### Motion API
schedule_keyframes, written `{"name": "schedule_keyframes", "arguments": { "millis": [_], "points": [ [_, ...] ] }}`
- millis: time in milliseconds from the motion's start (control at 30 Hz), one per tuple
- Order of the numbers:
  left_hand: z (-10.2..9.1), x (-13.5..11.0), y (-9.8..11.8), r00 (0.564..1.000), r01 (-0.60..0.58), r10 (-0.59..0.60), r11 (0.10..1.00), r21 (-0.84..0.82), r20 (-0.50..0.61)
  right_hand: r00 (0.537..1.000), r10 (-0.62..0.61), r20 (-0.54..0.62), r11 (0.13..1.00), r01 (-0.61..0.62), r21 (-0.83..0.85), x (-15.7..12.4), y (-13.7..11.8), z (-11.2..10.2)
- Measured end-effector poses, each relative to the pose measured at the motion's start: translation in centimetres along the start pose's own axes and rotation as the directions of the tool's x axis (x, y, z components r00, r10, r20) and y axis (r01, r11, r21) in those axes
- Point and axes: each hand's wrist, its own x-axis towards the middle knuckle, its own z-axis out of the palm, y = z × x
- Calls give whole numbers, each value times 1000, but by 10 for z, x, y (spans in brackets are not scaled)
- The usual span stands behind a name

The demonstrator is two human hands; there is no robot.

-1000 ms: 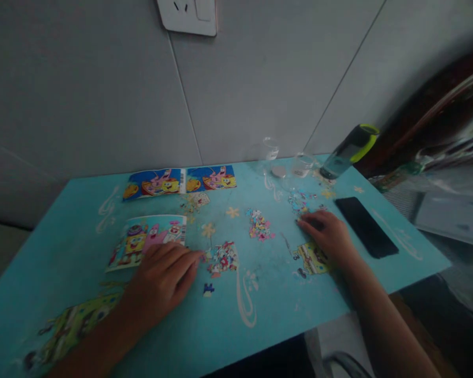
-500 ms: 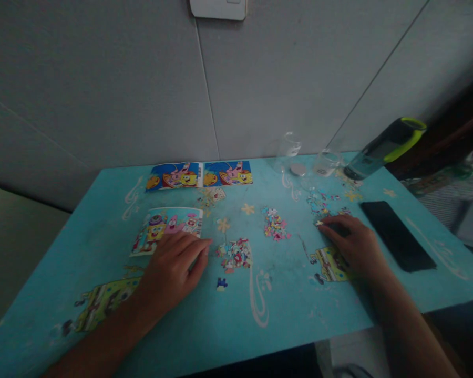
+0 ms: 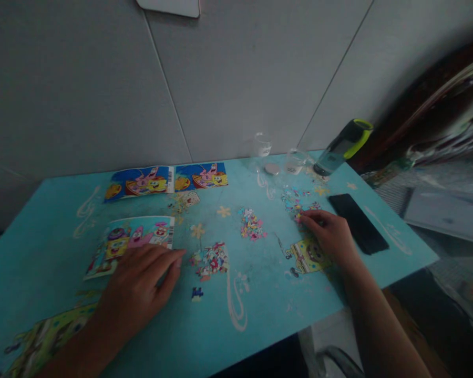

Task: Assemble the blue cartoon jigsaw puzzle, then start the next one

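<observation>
My right hand (image 3: 326,231) reaches to the near edge of a loose pile of jigsaw puzzle pieces (image 3: 295,197) on the right. Thumb and forefinger are pinched at the pile, apparently on a small puzzle piece largely hidden by the fingertips. My left hand (image 3: 142,283) lies with its fingers stretched out, holding nothing, over the lower edge of a cartoon picture card (image 3: 116,244). Just right of its fingertips is a pile of mixed puzzle pieces (image 3: 213,261), and below that a single dark blue and pale piece (image 3: 197,294). Another colourful pile (image 3: 252,224) sits mid-table.
Two blue cartoon cards (image 3: 140,181) lie along the wall. At the back stand clear plastic tubs (image 3: 295,161), a round lid (image 3: 271,168) and a bottle (image 3: 342,147) with a lime-green rim. A black phone (image 3: 358,223) lies right of my right hand on the patterned turquoise table (image 3: 268,310).
My right hand has moved from just short of the right pile to its edge, fingers still pinched. My left hand keeps its place by the card. The whole view has swung right.
</observation>
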Motion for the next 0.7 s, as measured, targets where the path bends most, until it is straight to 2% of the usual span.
{"name": "schedule_keyframes", "arguments": {
  "millis": [167, 433, 500, 600, 700],
  "points": [
    [1, -1, -2, 1000, 10, -10, 1000, -10, 1, 999, -2, -39, 998, 4, 56, 0, 2, 0],
    [1, 1, -2, 1000, 1, -1, 1000, -3, -3, 971, 34, -236, 999, -25, 40, 2, 6, -2],
    [1, 0, -3, 1000, -4, 4, 1000, 6, -8, 983, 14, -183, 998, -2, 63, 0, 3, 0],
    [2, -1, -3, 1000, -9, 9, 1000, 12, -7, 999, -40, -8, 994, 41, 102, -7, -12, 7],
    [2, 1, -2, 1000, -16, 16, 1000, 11, -3, 981, -132, 141, 988, 119, 97, -19, -34, 20]
  ]
}}
